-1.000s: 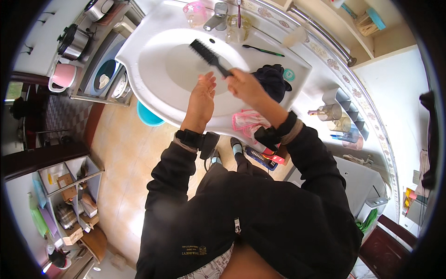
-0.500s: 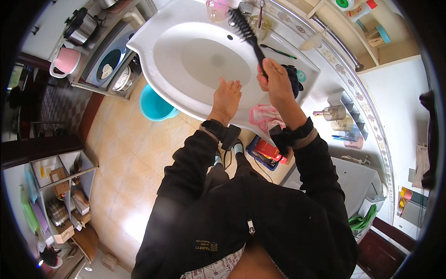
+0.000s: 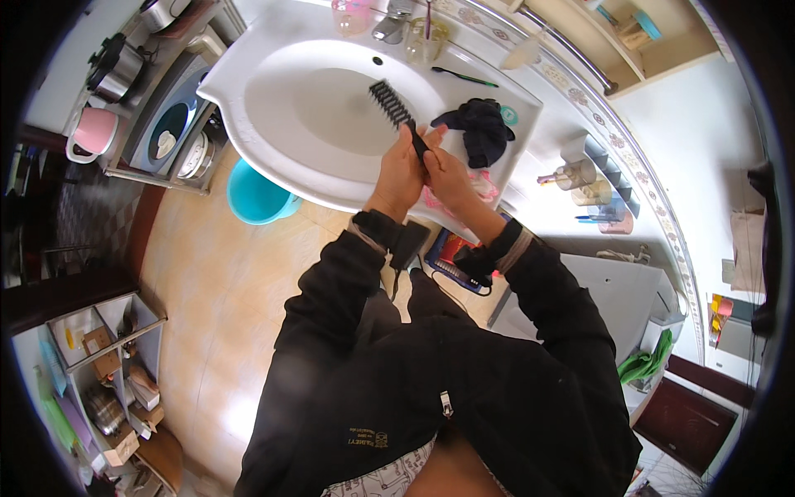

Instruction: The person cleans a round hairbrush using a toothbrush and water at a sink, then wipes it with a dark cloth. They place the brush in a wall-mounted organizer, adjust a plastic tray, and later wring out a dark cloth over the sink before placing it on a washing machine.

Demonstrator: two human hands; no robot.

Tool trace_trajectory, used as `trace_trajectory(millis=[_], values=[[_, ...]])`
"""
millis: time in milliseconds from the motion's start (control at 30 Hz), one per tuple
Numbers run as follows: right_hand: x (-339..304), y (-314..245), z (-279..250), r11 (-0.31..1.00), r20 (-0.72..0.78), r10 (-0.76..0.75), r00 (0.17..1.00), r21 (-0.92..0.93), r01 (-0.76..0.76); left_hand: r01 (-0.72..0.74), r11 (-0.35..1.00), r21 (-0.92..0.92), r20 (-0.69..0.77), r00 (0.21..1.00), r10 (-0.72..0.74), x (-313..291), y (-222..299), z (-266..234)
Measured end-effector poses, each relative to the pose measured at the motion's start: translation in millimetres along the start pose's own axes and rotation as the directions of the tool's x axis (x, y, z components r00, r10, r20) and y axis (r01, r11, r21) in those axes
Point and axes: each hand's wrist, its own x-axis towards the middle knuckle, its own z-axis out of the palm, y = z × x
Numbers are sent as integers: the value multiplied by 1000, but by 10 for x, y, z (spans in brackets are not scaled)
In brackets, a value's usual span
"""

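A black hairbrush (image 3: 392, 103) slants over the white washbasin (image 3: 265, 99), its bristled head pointing up and left. My left hand (image 3: 399, 176) and my right hand (image 3: 450, 176) meet at its handle, both closed around it; part of the handle is hidden between them. Just right of the hands, a crumpled dark cloth (image 3: 482, 132) lies on the basin's ledge. A pink and white cloth (image 3: 484, 187) shows partly behind my right wrist. Farther back on the ledge rests a green and black toothbrush (image 3: 465, 77).
By the faucet (image 3: 392, 23) stand a yellowish cup (image 3: 422, 45) and a pink cup (image 3: 351, 16). On the floor, left of the basin, is a turquoise bucket (image 3: 255, 197). A blue basket (image 3: 451, 263) sits below the basin's front edge. Wall-mounted cups (image 3: 592, 192) are at the right.
My right hand has brought the hairbrush down and left to my left hand, which was open and now closes on the handle. The view has shifted, and the dark cloth shows more fully.
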Motion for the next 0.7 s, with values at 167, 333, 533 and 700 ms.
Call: trace_trajectory(millis=[167,333,533,700], values=[[10,205,-327,998,360,16,933,53,-37,90,949,304,-57,995,-76,10,119,-15],[121,354,-899,751,-120,-366,923,-623,217,117,871,478,-278,960,23,-203,77,33],[564,923,-1233,810,-195,-413,890,-526,260,17,751,660,-319,912,259,-241,-126,259],[776,1056,-1523,971,-271,-239,933,-57,232,31,626,779,-342,858,384,-162,-262,331]])
